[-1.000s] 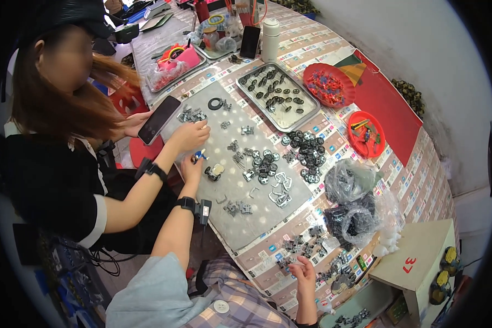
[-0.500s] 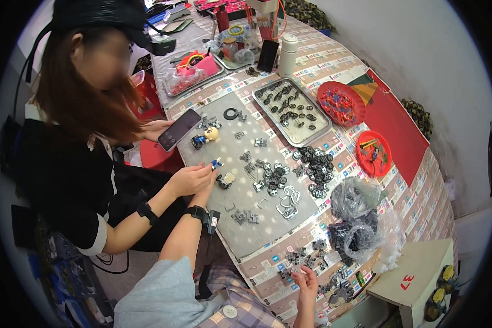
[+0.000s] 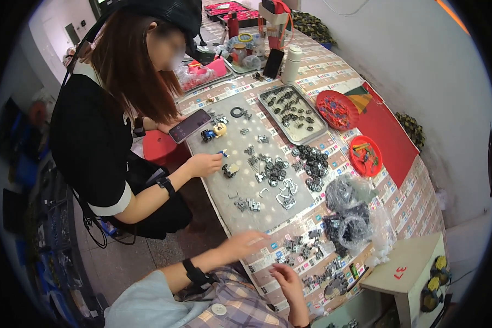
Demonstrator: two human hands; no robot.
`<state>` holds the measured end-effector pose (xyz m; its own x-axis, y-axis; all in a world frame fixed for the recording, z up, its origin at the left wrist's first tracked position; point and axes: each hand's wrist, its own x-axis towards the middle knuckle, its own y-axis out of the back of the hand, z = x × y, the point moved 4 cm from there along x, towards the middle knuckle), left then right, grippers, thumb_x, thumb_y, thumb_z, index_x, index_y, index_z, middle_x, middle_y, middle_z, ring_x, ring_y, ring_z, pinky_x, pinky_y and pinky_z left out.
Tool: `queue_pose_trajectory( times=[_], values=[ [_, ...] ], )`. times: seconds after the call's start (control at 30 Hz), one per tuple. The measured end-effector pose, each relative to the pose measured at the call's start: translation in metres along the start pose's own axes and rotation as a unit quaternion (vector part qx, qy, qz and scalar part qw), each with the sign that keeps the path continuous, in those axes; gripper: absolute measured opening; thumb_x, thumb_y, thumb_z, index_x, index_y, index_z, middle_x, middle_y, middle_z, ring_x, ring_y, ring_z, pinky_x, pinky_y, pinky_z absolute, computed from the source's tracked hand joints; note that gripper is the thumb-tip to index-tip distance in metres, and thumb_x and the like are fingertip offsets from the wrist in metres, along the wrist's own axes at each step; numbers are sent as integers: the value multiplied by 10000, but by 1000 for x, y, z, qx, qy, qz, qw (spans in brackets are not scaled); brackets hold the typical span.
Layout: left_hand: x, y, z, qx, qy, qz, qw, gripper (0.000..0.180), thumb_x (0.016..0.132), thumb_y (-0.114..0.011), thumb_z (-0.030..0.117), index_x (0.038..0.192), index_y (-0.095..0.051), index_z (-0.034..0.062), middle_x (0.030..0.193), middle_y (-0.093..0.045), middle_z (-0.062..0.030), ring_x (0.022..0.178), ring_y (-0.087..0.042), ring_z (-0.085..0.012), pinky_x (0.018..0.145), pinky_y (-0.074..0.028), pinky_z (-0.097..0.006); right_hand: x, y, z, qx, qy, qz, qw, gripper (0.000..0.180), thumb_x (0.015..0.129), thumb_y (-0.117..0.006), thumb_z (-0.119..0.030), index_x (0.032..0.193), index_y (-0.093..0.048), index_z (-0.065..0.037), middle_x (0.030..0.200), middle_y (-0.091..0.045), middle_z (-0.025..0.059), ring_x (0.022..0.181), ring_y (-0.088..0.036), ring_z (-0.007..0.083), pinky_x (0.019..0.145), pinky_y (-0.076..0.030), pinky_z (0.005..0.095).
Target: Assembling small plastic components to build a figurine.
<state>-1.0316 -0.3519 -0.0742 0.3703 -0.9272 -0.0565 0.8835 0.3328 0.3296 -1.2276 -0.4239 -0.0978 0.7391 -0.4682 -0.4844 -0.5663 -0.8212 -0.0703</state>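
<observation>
My left hand (image 3: 245,244) is stretched over the near table edge, fingers extended and slightly blurred, with nothing visible in it. My right hand (image 3: 287,281) hovers close by, fingers loosely bent and apart; I see nothing held. Nearest to both lie small grey plastic parts (image 3: 303,246), with another heap of grey parts (image 3: 333,276) to the right. At the left, a co-worker's hand (image 3: 205,164) pinches a small blue-and-white piece (image 3: 223,154) above the grey mat (image 3: 224,208). Their other hand holds a phone (image 3: 190,126).
Black wheels (image 3: 314,164) are piled beyond the mat's right side. Farther back are a metal tray (image 3: 294,115) of black parts, a red plate (image 3: 338,109), a red bowl (image 3: 365,156) and a white bottle (image 3: 292,64). Plastic bags (image 3: 350,210) and a wooden stand (image 3: 404,262) are at right.
My left hand has drawn back from beside the co-worker's hand toward my right hand. The blue-and-white piece stays with the co-worker. My right hand has shifted slightly left, and the view has turned.
</observation>
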Motion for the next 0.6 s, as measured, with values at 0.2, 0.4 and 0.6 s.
queue_pose_trajectory(
  times=[0.2, 0.4, 0.6],
  values=[
    [-37, -95, 76, 82, -110, -373, 918, 387, 877, -453, 346, 1130, -536, 64, 1056, -574, -152, 967, -541, -322, 816, -427, -388, -58, -11, -19, -103, 52, -143, 983, 285, 813, -580, -197, 1020, -585, -2, 1050, -593, 125, 945, -546, 200, 808, -436, 308],
    [-63, -120, 98, 57, -89, -454, 885, 419, 899, -400, 361, 1171, -507, 60, 1015, -581, -163, 925, -559, -330, 781, -446, -389, -87, -23, 28, -54, 76, -239, 966, 278, 822, -532, -223, 994, -602, -16, 959, -602, 101, 872, -552, 193, 768, -451, 278],
    [-88, -154, 100, 80, -103, -486, 864, 404, 898, -409, 302, 1201, -466, 41, 1037, -561, -202, 952, -543, -353, 805, -439, -388, -121, -8, 47, -27, -17, -252, 967, 315, 833, -549, -242, 1044, -587, -12, 1017, -592, 120, 941, -537, 193, 810, -434, 276]
  ],
)
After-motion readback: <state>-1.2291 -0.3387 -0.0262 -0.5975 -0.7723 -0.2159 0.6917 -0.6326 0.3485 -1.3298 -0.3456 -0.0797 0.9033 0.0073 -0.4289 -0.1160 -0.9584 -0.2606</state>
